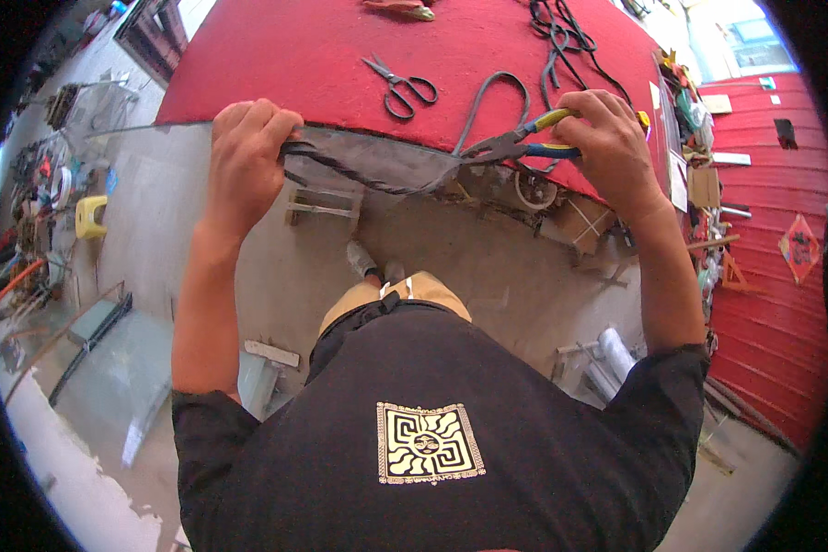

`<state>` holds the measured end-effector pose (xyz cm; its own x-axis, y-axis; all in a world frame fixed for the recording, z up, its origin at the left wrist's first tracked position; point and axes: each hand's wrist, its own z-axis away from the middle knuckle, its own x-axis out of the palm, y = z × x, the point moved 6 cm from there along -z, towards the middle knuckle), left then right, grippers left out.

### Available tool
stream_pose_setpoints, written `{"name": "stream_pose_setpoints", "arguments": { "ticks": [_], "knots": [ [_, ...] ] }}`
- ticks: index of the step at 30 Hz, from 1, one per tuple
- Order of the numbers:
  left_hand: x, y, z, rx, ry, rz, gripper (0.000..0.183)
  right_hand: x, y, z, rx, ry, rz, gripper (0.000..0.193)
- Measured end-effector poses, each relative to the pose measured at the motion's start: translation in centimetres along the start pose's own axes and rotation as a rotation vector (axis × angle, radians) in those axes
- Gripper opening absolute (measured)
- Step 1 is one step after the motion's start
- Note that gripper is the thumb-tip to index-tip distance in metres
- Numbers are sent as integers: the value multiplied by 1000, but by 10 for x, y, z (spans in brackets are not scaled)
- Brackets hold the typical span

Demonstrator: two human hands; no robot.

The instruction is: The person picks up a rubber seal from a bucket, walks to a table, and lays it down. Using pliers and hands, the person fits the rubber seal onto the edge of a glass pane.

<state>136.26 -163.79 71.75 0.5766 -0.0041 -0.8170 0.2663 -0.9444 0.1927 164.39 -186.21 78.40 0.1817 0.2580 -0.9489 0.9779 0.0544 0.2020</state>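
My left hand [251, 152] is closed around one end of a dark, twisted cord [348, 173], which sags in front of the table edge. In my right hand [614, 143] are pliers [504, 147] with yellow and blue handles, held partly spread. Their jaws point left and meet the cord's other end; whether they bite on it is hard to tell. A greyish loop of cord [477, 99] rises beside the jaws onto the red table [285, 64]. Black-handled scissors [400, 89] lie on the table between my hands.
Tangled black cords [561, 37] lie at the table's far right, and a small reddish item [400, 8] at its far edge. Under the table are a wooden stool [325, 208] and a cardboard box [580, 224]. A yellow stool [90, 217] stands left.
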Motion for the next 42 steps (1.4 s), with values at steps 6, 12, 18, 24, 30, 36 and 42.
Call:
{"name": "stream_pose_setpoints", "arguments": {
  "ticks": [6, 12, 18, 24, 30, 36, 42],
  "knots": [
    [2, 0, 6, 21, -13, 2, 15, 2, 1, 0, -23, -37, -5, 12],
    [0, -4, 10, 29, 9, 28, 19, -13, -2, -8, -3, -13, 114, 11],
    [8, -26, 13, 64, 95, 82, 10, -42, -36, -83, 182, 46, 136, 16],
    [19, -35, 3, 67, 191, 69, 4, -46, -123, -236, 174, -39, -1, 22],
    [25, -41, -1, 106, 175, 144, 10, -25, -238, -392, 49, -172, -40, 31],
    [22, -45, 3, 137, 251, 128, 12, 8, -304, -487, -60, -310, 188, 44],
    [33, -42, 2, 127, 181, 123, 19, 15, -337, -519, -128, -354, 204, 49]
  ]
}}
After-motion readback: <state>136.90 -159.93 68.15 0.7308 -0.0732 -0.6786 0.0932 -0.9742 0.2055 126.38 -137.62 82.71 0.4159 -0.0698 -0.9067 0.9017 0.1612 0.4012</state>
